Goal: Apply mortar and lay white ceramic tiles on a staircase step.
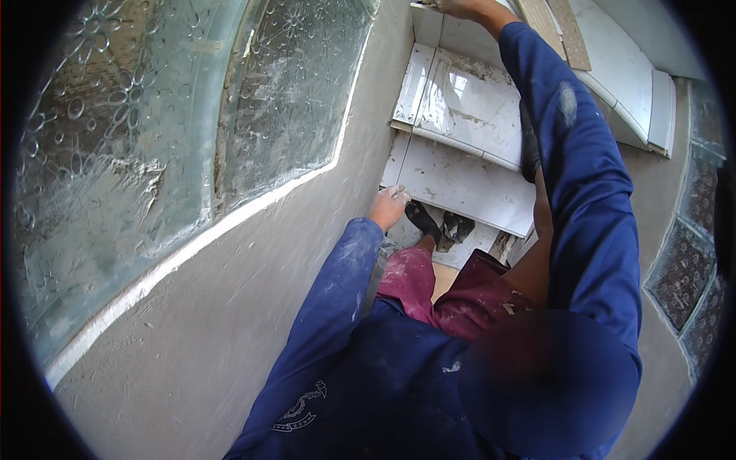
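My left hand [389, 207], dusty with pale powder, is beside the grey plastered wall [307, 222], near the left end of a white marbled stair tread [460, 182]. Its fingers are curled together, and whatever may be in them is hidden. My right arm stretches far forward across the steps. At the top edge of the view my right hand [464, 8] is partly cut off, over the upper tiled step [452, 32]; its fingertips barely show. Between my hands lies another white tiled step [471, 103], with smears of grey dirt.
Left of me is a patterned glass window [295, 92] with a white-edged sill. Beige strips [563, 34] lie on a white tiled ledge [629, 61] at the upper right. My dark-clad foot [422, 220] stands on a lower step near a crumpled dark item [458, 228].
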The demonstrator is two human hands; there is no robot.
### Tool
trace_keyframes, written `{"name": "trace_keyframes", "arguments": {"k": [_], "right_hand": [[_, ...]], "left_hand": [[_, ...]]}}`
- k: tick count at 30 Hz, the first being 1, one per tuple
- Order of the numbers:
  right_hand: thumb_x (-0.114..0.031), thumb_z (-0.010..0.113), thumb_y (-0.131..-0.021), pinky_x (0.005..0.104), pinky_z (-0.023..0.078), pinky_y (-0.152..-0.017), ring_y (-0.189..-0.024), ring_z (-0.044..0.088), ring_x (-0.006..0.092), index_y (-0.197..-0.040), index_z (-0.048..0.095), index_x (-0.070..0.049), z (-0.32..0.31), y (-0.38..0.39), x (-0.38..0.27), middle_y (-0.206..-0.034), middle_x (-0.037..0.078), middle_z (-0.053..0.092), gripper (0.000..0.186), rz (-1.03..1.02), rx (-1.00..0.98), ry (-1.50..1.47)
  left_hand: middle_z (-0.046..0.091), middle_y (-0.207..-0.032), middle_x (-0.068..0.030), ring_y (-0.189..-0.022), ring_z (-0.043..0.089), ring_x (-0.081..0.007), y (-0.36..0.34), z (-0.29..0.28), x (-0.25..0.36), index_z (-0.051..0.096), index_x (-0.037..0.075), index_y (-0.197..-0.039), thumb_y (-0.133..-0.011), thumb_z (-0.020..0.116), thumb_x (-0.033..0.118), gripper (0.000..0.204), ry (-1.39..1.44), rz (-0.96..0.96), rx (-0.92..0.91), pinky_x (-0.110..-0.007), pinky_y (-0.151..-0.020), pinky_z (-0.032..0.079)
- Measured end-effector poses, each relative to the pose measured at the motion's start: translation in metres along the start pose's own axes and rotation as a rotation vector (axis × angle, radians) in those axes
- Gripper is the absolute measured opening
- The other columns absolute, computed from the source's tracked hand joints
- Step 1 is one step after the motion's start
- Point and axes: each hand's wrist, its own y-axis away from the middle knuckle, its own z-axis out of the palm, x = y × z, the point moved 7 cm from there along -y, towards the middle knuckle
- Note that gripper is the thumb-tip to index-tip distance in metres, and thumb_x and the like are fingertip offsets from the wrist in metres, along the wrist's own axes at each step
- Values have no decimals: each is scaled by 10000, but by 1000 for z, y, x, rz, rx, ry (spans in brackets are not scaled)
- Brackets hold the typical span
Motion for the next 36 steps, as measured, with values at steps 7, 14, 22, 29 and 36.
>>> {"name": "trace_keyframes", "arguments": {"k": [7, 14, 22, 29, 36], "right_hand": [[-143, 611, -696, 456, 515, -674, -750, 667, 365, -787, 701, -83, -25, -1, 20, -767, 202, 667, 141, 22, 111, -27], [-156, 584, -708, 465, 509, -670, -735, 648, 393, -799, 704, -78, -15, 2, -20, -767, 207, 663, 170, -160, 58, -7], [-199, 575, -770, 485, 509, -707, -803, 644, 360, -798, 718, -95, 25, 11, -22, -802, 173, 676, 179, -137, 108, 169], [-150, 577, -689, 489, 486, -710, -833, 635, 354, -759, 709, -94, 22, 23, -22, -818, 172, 659, 160, -147, 260, 124], [-116, 589, -646, 545, 403, -921, -927, 626, 308, -697, 665, -94, 13, 48, -24, -851, 113, 680, 93, -188, 397, -148]], "left_hand": [[666, -1087, -247, -1035, 646, -334, -1, 3, 13, 634, -45, -1155, -874, 579, 240, 404, 10, 12, -25, -364, -918, 480], [671, -1077, -244, -1026, 654, -312, 3, -5, 3, 630, -45, -1162, -874, 581, 234, 404, -30, 0, 2, -348, -902, 489], [659, -1100, -252, -1042, 642, -345, 2, 1, 10, 632, -32, -1165, -868, 584, 242, 407, 36, -32, -32, -372, -919, 480], [657, -1097, -256, -1048, 636, -358, -3, 2, 3, 631, -29, -1166, -872, 587, 250, 408, -6, 7, -12, -377, -925, 476], [666, -1106, -237, -1044, 638, -271, -3, -1, 0, 627, -60, -1163, -868, 611, 193, 390, 53, -55, -27, -327, -926, 464]]}}
